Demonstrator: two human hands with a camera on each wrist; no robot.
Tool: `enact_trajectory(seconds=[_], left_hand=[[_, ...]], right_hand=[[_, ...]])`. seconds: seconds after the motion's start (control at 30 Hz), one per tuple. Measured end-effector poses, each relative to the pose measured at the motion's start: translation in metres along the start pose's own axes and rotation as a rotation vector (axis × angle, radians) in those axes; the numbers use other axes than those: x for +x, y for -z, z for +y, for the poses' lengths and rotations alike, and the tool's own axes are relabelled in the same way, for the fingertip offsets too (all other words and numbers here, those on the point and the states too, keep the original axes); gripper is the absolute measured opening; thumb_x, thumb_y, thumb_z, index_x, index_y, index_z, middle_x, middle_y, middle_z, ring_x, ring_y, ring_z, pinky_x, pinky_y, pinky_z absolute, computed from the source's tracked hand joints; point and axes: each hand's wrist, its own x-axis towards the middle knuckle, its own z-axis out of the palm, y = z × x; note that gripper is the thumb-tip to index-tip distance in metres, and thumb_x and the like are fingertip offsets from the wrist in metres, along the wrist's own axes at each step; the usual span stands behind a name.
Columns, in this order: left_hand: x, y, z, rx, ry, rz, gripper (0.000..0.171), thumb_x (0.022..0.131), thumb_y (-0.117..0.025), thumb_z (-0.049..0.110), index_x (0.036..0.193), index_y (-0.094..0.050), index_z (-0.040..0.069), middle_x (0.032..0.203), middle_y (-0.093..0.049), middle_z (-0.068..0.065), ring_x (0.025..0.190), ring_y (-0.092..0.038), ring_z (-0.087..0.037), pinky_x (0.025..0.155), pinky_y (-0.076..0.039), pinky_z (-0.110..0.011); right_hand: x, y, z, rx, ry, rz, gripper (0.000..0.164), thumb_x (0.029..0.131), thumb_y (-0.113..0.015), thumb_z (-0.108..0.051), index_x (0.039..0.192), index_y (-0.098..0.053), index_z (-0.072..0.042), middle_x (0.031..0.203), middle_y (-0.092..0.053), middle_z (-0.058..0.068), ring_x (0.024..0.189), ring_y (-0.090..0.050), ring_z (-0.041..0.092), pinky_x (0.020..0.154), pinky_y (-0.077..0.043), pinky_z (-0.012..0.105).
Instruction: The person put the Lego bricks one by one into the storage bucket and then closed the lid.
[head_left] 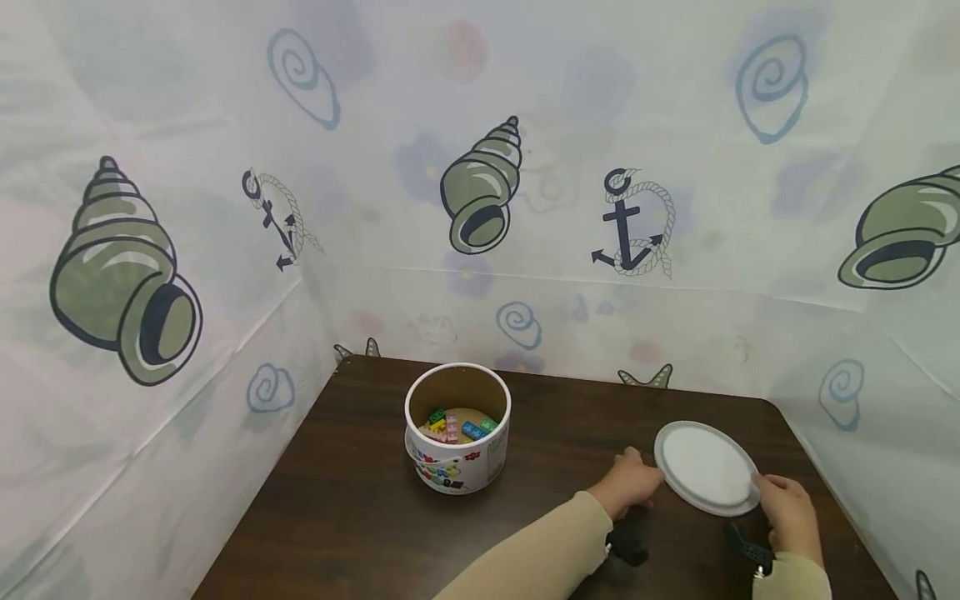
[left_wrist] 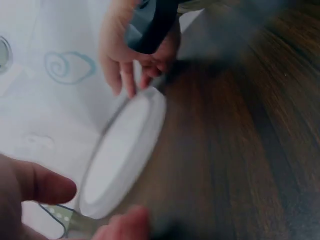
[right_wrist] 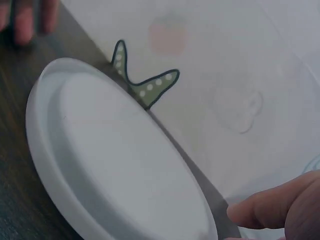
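Observation:
A round white lid (head_left: 708, 467) lies at the right part of the dark brown table, its raised rim showing in the right wrist view. My left hand (head_left: 628, 482) is beside the lid's left edge, with thumb and fingers spread apart in the left wrist view. At the opposite edge is my right hand (head_left: 789, 510), its fingertips right at the rim. The right thumb (right_wrist: 260, 205) stands a little off the lid. Further left stands a white bucket (head_left: 491, 457) with a printed side, holding several coloured toy bricks (head_left: 474, 431).
The brown table (head_left: 337, 500) reaches back to a white patterned cloth (head_left: 555, 317), which also hangs on both sides. A dark strap-mounted device (head_left: 628, 546) sits at the left wrist, another (head_left: 746, 546) at the right wrist.

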Motion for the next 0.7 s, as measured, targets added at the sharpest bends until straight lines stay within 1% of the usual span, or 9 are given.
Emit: enact_trajectory(seconds=[0.03, 0.07, 0.13, 0.2, 0.3, 0.4, 0.53, 0.6, 0.7], left_hand=[[0.002, -0.004, 0.001, -0.082, 0.031, 0.013, 0.057, 0.092, -0.072, 0.012, 0.143, -0.053, -0.003, 0.152, -0.044, -0.024, 0.09, -0.067, -0.039, 0.085, -0.062, -0.051], [0.004, -0.006, 0.003, -0.126, 0.051, 0.023, 0.054, 0.091, -0.072, 0.011, 0.141, -0.054, -0.002, 0.154, -0.041, -0.024, 0.095, -0.064, -0.039, 0.087, -0.062, -0.052], [0.006, -0.009, 0.007, -0.168, 0.079, 0.029, 0.049, 0.09, -0.072, 0.009, 0.135, -0.057, 0.0, 0.157, -0.038, -0.025, 0.1, -0.06, -0.038, 0.09, -0.061, -0.053], [0.005, -0.009, 0.01, -0.212, 0.1, 0.013, 0.042, 0.09, -0.073, 0.007, 0.13, -0.06, 0.0, 0.16, -0.033, -0.026, 0.102, -0.055, -0.035, 0.094, -0.061, -0.055], [0.004, -0.009, 0.013, -0.247, 0.115, 0.017, 0.038, 0.09, -0.073, 0.004, 0.127, -0.063, 0.001, 0.166, -0.03, -0.026, 0.098, -0.058, -0.035, 0.094, -0.061, -0.054], [0.003, -0.008, 0.012, -0.269, 0.119, 0.012, 0.037, 0.09, -0.071, 0.002, 0.126, -0.064, 0.001, 0.16, -0.034, -0.023, 0.094, -0.058, -0.031, 0.09, -0.062, -0.05], [0.004, -0.006, 0.009, -0.337, 0.114, -0.003, 0.032, 0.089, -0.068, 0.0, 0.119, -0.062, 0.006, 0.136, -0.038, -0.018, 0.093, -0.055, -0.027, 0.082, -0.058, -0.042], [0.005, -0.005, 0.007, -0.363, 0.108, -0.009, 0.029, 0.089, -0.067, 0.0, 0.116, -0.06, 0.007, 0.128, -0.04, -0.017, 0.093, -0.054, -0.026, 0.08, -0.057, -0.041], [0.005, -0.005, 0.005, -0.387, 0.099, 0.003, 0.027, 0.089, -0.065, 0.0, 0.113, -0.058, 0.008, 0.125, -0.042, -0.016, 0.093, -0.055, -0.026, 0.084, -0.059, -0.044]], right_hand=[[0.001, -0.001, 0.001, -0.007, 0.005, -0.008, 0.082, 0.109, -0.045, -0.045, 0.161, -0.026, 0.015, 0.164, -0.025, 0.046, 0.147, -0.031, 0.065, 0.114, -0.039, 0.079], [0.002, -0.001, 0.001, -0.016, 0.008, -0.015, 0.081, 0.11, -0.045, -0.045, 0.161, -0.027, 0.015, 0.164, -0.025, 0.046, 0.15, -0.028, 0.066, 0.115, -0.037, 0.08], [0.003, -0.003, 0.001, -0.025, 0.022, -0.019, 0.077, 0.11, -0.045, -0.041, 0.16, -0.03, 0.016, 0.164, -0.025, 0.046, 0.153, -0.024, 0.066, 0.117, -0.033, 0.081], [0.003, -0.005, 0.0, -0.053, 0.032, -0.019, 0.072, 0.109, -0.046, -0.037, 0.158, -0.034, 0.015, 0.163, -0.027, 0.046, 0.152, -0.025, 0.066, 0.115, -0.035, 0.081], [0.002, -0.006, -0.001, -0.086, 0.049, -0.017, 0.065, 0.108, -0.046, -0.031, 0.154, -0.04, 0.014, 0.161, -0.032, 0.045, 0.148, -0.029, 0.065, 0.11, -0.039, 0.081], [0.002, -0.007, -0.001, -0.102, 0.071, -0.019, 0.062, 0.107, -0.046, -0.027, 0.153, -0.041, 0.015, 0.157, -0.035, 0.045, 0.143, -0.034, 0.066, 0.104, -0.043, 0.082], [-0.001, -0.007, 0.0, -0.076, 0.099, 0.007, 0.058, 0.104, -0.047, -0.021, 0.149, -0.045, 0.016, 0.152, -0.039, 0.045, 0.135, -0.039, 0.063, 0.096, -0.047, 0.081], [-0.002, -0.007, -0.001, -0.066, 0.105, 0.027, 0.056, 0.104, -0.048, -0.02, 0.147, -0.047, 0.016, 0.147, -0.043, 0.044, 0.129, -0.043, 0.06, 0.088, -0.05, 0.074], [-0.004, -0.007, -0.003, -0.06, 0.106, 0.059, 0.051, 0.103, -0.051, -0.019, 0.143, -0.051, 0.012, 0.133, -0.053, 0.04, 0.114, -0.052, 0.05, 0.075, -0.051, 0.055]])
